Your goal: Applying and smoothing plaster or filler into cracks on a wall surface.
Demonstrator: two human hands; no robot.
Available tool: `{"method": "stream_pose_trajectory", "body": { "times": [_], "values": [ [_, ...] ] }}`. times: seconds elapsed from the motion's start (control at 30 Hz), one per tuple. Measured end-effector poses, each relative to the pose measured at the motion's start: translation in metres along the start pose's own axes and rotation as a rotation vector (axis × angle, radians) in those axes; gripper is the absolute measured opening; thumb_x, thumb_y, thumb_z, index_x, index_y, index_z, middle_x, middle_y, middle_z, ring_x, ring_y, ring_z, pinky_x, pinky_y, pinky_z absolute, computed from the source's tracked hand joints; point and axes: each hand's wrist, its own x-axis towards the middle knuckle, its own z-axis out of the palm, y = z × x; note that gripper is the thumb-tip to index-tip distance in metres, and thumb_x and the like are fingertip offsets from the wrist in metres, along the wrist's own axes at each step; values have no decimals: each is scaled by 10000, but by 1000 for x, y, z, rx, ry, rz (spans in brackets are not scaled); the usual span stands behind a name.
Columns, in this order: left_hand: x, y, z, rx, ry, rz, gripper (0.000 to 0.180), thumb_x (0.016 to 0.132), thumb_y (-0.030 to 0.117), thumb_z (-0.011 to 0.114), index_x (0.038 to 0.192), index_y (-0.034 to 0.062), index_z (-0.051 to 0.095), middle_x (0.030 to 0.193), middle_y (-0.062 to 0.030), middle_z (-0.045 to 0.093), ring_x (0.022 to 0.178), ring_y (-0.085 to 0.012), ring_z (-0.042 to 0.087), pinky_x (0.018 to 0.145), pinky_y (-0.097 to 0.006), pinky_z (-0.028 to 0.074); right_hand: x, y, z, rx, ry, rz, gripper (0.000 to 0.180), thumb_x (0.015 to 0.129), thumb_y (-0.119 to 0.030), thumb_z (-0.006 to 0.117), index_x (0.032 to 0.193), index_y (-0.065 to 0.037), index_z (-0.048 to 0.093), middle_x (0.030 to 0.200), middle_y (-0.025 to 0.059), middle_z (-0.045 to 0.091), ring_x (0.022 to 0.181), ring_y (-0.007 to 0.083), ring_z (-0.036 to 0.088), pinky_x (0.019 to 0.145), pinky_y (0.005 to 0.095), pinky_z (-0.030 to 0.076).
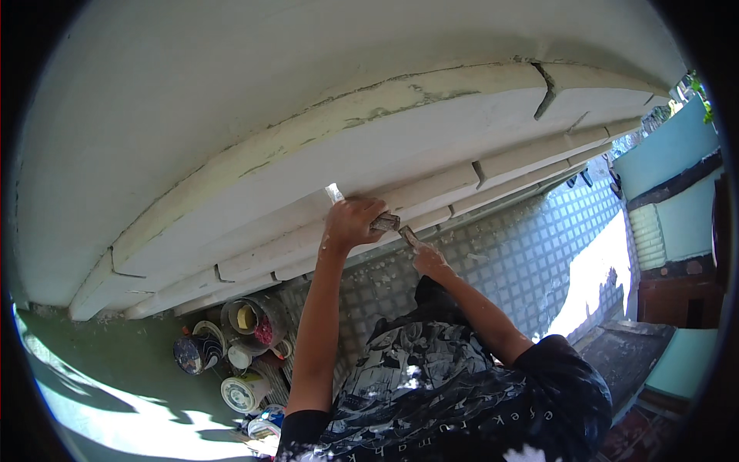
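My left hand [356, 222] is raised to the white stepped ledges, closed around a worn, stubby brown-grey handle [386, 222] whose end sticks out beside the thumb. On the far side of that hand a bright white flat piece [333, 192] lies against the ledge; whether it is the tool's blade I cannot tell. Lower and to the right, my right hand [429, 259] grips a short, flat, brownish tool [407, 234], its tip close to the handle's end. The exact kind of either tool is unclear. Peeling paint and cracks mark the cream upper ledge [308, 142].
Paint buckets and tubs [245, 391] stand at the lower left, near a dark round container [190, 354] and a larger bucket [254, 319] holding a yellow block and something pink. Pale debris [477, 257] dots the tiled floor [531, 254]. A dark bench-like surface [623, 350] is at right.
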Motion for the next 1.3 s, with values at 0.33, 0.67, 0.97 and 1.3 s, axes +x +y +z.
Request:
{"method": "stream_pose_trajectory", "body": {
  "times": [0.33, 0.67, 0.97, 1.3],
  "values": [
    [-5, 0, -3, 3, -20, -37, 354, 577, 174, 763, 900, 153, 620, 733, -39, 655, 648, -267, 650, 572, -402, 520, -10, -52, -7, -2, -70, -3, 759, 800, -103, 551, 1514, -144, 297, 1194, 261, 607, 1137, 431, 560, 962, 505, 454],
    [0, 2, 0, 45, -49, -11, 375, 584, 203, 772, 926, 151, 626, 743, -41, 654, 655, -271, 653, 571, -404, 523, 3, -21, 12, 45, 25, -13, 734, 804, -104, 537, 1506, -129, 321, 1210, 250, 601, 1138, 416, 559, 975, 490, 449],
    [-2, -1, 3, 60, -4, 9, 326, 609, 227, 780, 891, 167, 629, 706, -37, 635, 627, -280, 640, 558, -411, 520, -13, 52, -41, 176, 333, 274, 793, 808, -104, 530, 1536, -237, 245, 1238, 258, 587, 1143, 451, 542, 964, 509, 453],
    [-13, -6, 3, 105, 15, 0, 325, 621, 237, 792, 892, 156, 632, 700, -29, 628, 620, -267, 638, 539, -396, 523, -51, -74, -17, 435, -515, -286, 802, 810, -68, 575, 1531, -263, 284, 1328, 234, 550, 1157, 403, 576, 947, 434, 474]
  ]
}}
